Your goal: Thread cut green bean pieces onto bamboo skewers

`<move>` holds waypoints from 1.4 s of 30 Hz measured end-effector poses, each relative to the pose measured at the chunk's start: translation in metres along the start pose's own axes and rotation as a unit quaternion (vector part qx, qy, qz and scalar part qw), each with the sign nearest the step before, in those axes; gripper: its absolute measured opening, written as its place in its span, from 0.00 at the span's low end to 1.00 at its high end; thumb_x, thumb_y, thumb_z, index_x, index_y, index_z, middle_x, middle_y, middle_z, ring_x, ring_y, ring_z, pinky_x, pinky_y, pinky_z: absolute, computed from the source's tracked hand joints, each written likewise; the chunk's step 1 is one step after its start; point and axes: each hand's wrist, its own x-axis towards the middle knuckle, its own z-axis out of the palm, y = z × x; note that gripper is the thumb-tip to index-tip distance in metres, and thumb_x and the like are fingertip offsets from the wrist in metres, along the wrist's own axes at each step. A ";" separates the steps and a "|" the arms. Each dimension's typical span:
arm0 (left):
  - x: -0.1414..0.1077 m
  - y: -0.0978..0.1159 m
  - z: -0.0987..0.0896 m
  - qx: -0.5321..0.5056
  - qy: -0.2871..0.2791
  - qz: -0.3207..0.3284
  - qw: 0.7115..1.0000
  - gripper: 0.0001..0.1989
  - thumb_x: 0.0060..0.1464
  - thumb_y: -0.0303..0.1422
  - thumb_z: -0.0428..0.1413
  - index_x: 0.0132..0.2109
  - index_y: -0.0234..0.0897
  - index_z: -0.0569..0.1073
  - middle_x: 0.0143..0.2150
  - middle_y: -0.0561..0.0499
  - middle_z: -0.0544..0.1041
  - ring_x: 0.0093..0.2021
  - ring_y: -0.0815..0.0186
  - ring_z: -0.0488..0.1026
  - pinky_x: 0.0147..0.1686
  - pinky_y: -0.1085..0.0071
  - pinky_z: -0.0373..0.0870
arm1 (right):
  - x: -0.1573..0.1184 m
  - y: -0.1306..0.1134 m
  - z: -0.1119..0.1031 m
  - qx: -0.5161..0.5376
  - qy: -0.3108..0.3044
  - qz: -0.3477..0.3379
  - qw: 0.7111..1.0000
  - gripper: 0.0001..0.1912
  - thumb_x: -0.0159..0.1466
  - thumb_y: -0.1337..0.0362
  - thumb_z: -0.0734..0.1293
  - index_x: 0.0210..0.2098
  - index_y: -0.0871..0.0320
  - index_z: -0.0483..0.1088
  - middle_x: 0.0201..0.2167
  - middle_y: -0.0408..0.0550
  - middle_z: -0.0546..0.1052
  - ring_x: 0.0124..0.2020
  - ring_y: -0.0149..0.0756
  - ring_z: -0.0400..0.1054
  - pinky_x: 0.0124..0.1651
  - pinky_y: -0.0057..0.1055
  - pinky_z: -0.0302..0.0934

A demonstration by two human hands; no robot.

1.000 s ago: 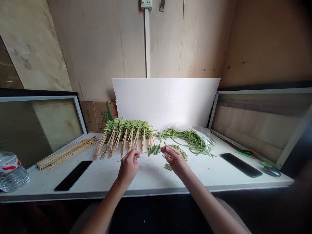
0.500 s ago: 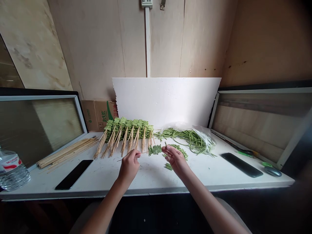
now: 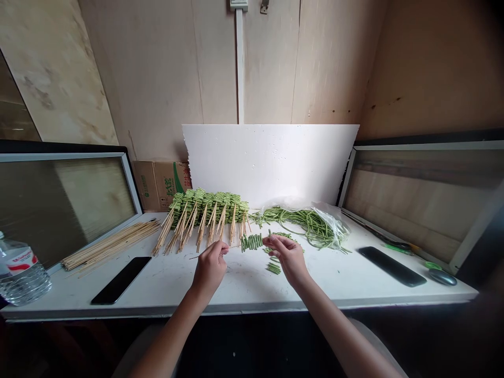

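Note:
My left hand (image 3: 211, 262) is closed around a thin wooden skewer (image 3: 234, 246), which points right. Cut green bean pieces (image 3: 251, 242) are threaded side by side along its far part. At the skewer's right end, my right hand (image 3: 288, 254) pinches a single bean piece (image 3: 270, 232) between thumb and fingers. Below and behind that hand lie loose cut bean pieces (image 3: 273, 268), partly hidden by it. A stack of finished bean skewers (image 3: 208, 205) stands behind my left hand, sticks toward me.
Bare skewers (image 3: 110, 244) lie at the left, near a phone (image 3: 121, 280) and a water bottle (image 3: 21, 270). Long uncut beans (image 3: 303, 223) rest in a plastic bag (image 3: 334, 223) at the back. At right are a dark slab-like object (image 3: 391, 266) and a mouse (image 3: 442, 276). A white board (image 3: 271, 163) stands behind.
Both hands stay almost in place, with the bean skewer still between them. My right hand has turned slightly at the skewer's end. The whole view has shifted a little.

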 end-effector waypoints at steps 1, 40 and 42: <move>0.000 0.000 0.000 0.001 -0.002 0.003 1.000 0.17 0.53 0.14 0.46 0.39 0.40 0.72 0.35 0.50 0.80 0.38 0.62 0.81 0.35 0.72 0.75 | 0.000 0.000 0.000 -0.005 0.001 -0.005 1.000 0.16 0.56 0.51 0.78 0.37 0.56 0.82 0.38 0.55 0.85 0.46 0.50 0.79 0.37 0.35 0.72; 0.005 0.000 -0.005 0.044 0.025 0.077 0.996 0.22 0.45 0.10 0.43 0.38 0.37 0.72 0.34 0.49 0.79 0.36 0.61 0.79 0.37 0.68 0.77 | -0.007 0.012 0.007 -0.014 -0.019 0.043 0.999 0.17 0.52 0.51 0.81 0.32 0.58 0.81 0.33 0.52 0.82 0.42 0.48 0.80 0.42 0.39 0.76; 0.005 0.000 -0.005 0.038 0.029 0.069 0.997 0.23 0.46 0.11 0.43 0.39 0.37 0.72 0.35 0.49 0.79 0.37 0.62 0.80 0.37 0.68 0.77 | -0.007 0.009 0.009 -0.014 -0.025 0.044 0.999 0.17 0.52 0.51 0.80 0.33 0.58 0.81 0.34 0.52 0.83 0.43 0.49 0.80 0.43 0.39 0.76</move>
